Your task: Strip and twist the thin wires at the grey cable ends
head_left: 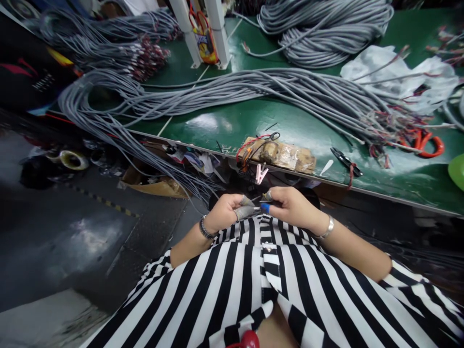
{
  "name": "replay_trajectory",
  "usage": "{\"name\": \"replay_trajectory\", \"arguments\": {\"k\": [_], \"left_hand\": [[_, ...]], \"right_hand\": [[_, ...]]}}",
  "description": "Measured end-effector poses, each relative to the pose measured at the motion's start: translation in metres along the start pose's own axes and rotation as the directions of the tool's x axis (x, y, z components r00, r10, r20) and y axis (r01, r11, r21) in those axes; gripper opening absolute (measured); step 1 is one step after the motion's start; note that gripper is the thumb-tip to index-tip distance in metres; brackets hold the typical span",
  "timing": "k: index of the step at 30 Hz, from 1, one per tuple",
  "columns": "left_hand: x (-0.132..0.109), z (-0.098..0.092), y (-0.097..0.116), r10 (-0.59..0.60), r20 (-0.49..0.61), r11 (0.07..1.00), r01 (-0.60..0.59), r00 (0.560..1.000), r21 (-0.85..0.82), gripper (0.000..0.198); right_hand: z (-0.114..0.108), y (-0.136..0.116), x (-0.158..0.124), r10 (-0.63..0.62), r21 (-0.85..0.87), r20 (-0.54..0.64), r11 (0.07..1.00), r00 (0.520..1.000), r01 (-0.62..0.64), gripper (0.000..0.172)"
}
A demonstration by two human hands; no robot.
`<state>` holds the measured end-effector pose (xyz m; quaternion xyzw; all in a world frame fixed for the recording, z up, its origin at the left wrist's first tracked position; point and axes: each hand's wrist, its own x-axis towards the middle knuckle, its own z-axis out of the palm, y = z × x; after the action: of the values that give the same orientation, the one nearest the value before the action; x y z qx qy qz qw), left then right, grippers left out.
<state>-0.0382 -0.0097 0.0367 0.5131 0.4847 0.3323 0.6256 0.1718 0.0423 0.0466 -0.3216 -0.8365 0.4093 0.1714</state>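
My left hand and my right hand meet close together in front of my striped shirt. The left thumb and index finger, both in greyish wraps, are pinched. Across from them, my right thumb and index finger are also closed; one wears a blue wrap and the other a greyish one. Short thin wires show between the fingertips, partly hidden by them. Just beyond the hands, a pink clip hangs at the table edge beside a tape-wrapped wooden block.
A long bundle of grey cables crosses the green table and droops over its left edge. Cutters and orange-handled scissors lie right. Cable coils, a plastic bag and a white post stand behind.
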Motion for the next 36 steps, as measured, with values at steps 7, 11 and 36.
{"name": "replay_trajectory", "arguments": {"k": [7, 11, 36], "left_hand": [[-0.001, -0.009, -0.003, 0.128, 0.135, 0.989, -0.137, 0.983, 0.055, 0.028], [0.003, 0.004, -0.021, 0.086, -0.19, 0.964, -0.129, 0.978, -0.232, 0.037], [0.006, 0.0, -0.022, 0.081, -0.41, 0.97, -0.167, 0.909, -0.178, 0.024]], "right_hand": [[0.027, 0.01, 0.009, 0.229, 0.781, 0.282, 0.509, 0.931, -0.362, 0.024], [0.049, 0.006, 0.014, 0.325, 0.91, 0.198, 0.289, 0.925, -0.296, 0.03], [0.038, -0.006, -0.007, -0.322, -0.268, 0.089, 0.904, 0.942, 0.334, 0.02]]}}
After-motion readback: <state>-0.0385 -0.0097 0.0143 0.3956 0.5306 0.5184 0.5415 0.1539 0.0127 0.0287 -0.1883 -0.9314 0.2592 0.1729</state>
